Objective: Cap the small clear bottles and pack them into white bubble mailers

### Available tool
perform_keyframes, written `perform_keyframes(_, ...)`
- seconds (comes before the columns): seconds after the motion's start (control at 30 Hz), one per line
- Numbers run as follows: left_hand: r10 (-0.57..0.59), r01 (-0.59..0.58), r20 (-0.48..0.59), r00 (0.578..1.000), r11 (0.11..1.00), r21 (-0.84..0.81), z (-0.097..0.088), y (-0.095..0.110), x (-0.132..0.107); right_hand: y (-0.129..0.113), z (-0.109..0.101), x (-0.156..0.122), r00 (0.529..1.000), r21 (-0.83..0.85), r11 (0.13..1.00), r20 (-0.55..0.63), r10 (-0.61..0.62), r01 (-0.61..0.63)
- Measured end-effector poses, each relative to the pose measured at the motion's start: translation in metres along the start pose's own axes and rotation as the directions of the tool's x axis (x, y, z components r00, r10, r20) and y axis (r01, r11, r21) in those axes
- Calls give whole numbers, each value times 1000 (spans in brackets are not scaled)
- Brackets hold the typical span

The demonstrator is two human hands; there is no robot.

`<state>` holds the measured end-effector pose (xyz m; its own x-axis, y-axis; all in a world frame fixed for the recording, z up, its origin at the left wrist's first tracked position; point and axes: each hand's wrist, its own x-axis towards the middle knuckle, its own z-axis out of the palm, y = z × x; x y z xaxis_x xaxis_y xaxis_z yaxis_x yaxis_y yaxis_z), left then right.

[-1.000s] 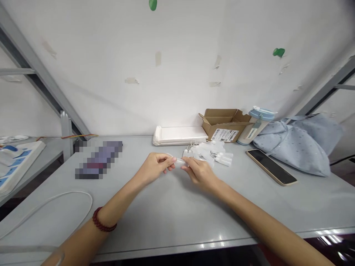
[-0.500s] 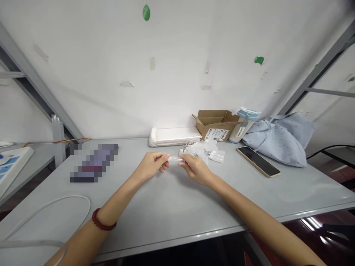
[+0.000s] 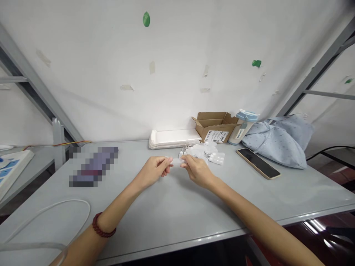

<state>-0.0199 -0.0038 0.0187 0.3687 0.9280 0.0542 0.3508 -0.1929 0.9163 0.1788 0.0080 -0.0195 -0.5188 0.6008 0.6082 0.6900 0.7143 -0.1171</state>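
Both my hands meet over the middle of the grey table [image 3: 172,207]. My left hand [image 3: 153,171] pinches one end of a small clear plastic tube [image 3: 176,161], and my right hand [image 3: 196,170] pinches the other end. The tube lies level between the fingertips, a little above the tabletop. Just behind my right hand lies a pile of small white plastic bottles [image 3: 206,152]. A dark red bead bracelet [image 3: 102,226] sits on my left wrist.
A stack of white trays [image 3: 174,137], an open cardboard box [image 3: 215,126] and a blue-lidded cup [image 3: 241,126] stand at the back. A phone [image 3: 258,163] and a pale blue cloth bag [image 3: 280,140] lie at the right. Clear tubing [image 3: 50,210] curves at the left front.
The view has shifted slightly; my hands keep hold of the tube in nearly the same place, with small finger movements only.
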Motion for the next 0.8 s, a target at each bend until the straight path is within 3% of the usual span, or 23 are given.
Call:
perform_keyframes(0.2,89,-87,-30,996,995,55,-1,2,-3,1,-2,1,995,59,996,77,58,-63)
perform_keyframes(0.37,63,-63,-36,997,998,4,-4,1,0,-2,-2,3,995,102,991,55,85,-91)
perform_keyframes(0.57,20,-21,-3,1000,999,-35,-4,0,1,1,-1,2,998,38,998,34,44,-45)
perform_keyframes(0.8,35,-37,-29,999,997,-71,-4,0,1,0,0,2,996,38,997,55,69,-71)
